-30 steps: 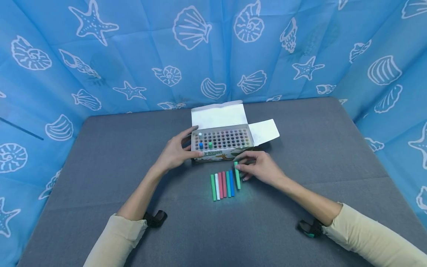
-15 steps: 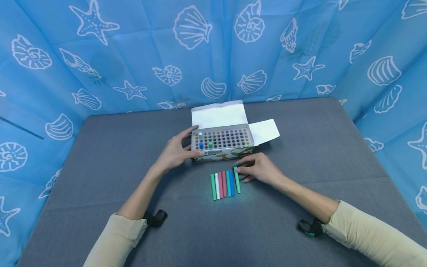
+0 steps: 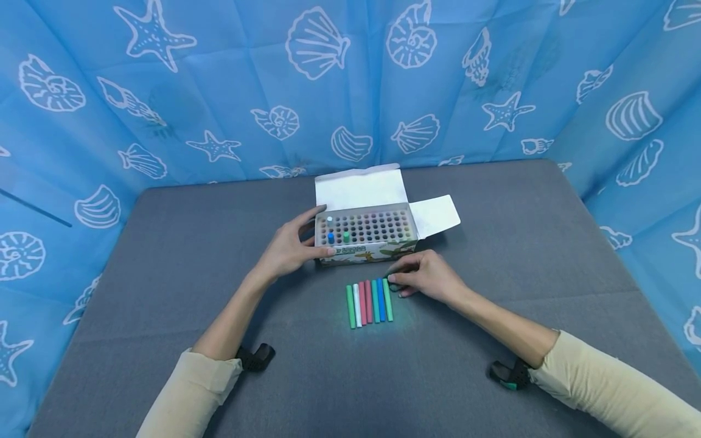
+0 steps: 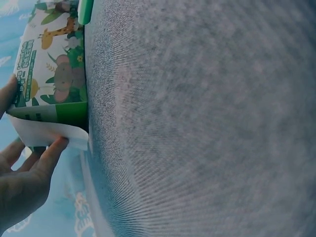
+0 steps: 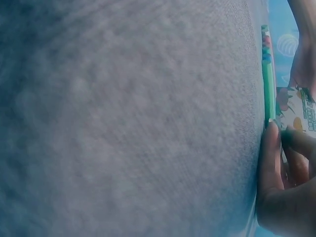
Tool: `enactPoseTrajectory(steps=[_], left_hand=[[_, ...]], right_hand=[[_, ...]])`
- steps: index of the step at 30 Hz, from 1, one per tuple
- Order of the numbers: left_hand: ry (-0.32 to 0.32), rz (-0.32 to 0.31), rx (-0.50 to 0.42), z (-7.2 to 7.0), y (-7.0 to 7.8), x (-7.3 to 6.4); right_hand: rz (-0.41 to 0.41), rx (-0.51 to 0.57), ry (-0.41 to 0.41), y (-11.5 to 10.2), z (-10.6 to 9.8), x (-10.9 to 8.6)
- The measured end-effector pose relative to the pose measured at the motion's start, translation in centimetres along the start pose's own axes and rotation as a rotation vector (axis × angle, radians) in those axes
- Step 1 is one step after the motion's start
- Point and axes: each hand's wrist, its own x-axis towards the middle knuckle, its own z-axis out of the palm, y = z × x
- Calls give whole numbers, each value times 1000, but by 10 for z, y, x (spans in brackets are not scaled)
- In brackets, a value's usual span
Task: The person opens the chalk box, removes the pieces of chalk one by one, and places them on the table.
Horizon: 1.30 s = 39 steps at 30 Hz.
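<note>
- Right hand (image 3: 429, 280): fingers curled, tips pinching or at least touching the far end of the green chalk stick (image 3: 387, 300), the rightmost of the row. The stick lies flat on the table (image 3: 181, 255); whether the grip is fully closed I can't tell.
- Left hand (image 3: 287, 249): thumb and fingers wrapped round the left end of the chalk box (image 3: 366, 250), steadying it.
- Handling, my read: chalk is light, stiff and brittle, so it snaps if bent or dropped. The surface is dusty and a bit slippery. Best pinched near one end for standing upright, or mid-length for carrying, with light pressure only.
- Row of chalk sticks (image 3: 368, 303): six lie side by side, touching, just in front of the box: green, white, two pink, teal-blue pair, then the green one.
- Box: open, lid flap up at the back, side flap out to the right. The insert is a grid of round holes, nearly all empty. A white, a blue and a green stick stand upright in the left holes (image 3: 331, 233).
- Thin card box, light, likely to slide on the cloth unless held.
</note>
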Motion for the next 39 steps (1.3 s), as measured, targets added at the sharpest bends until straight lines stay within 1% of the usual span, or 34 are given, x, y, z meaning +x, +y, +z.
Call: enactPoseTrajectory(steps=[5, 10, 18, 27, 32, 39], left_hand=[[2, 4, 12, 0, 0, 0], [1, 3, 9, 0, 1, 0], [4, 1, 16, 0, 0, 0], [4, 7, 16, 0, 0, -2], [4, 8, 10, 0, -2, -1], [-1, -1, 4, 0, -1, -1]], right_hand=[[-48, 3, -12, -3, 0, 0], [-134, -5, -36, -11, -2, 0], [-259, -42, -31, -26, -7, 2], [-323, -80, 0, -42, -13, 5], [-339, -91, 31, -52, -13, 8], [-375, -158, 57, -63, -13, 17]])
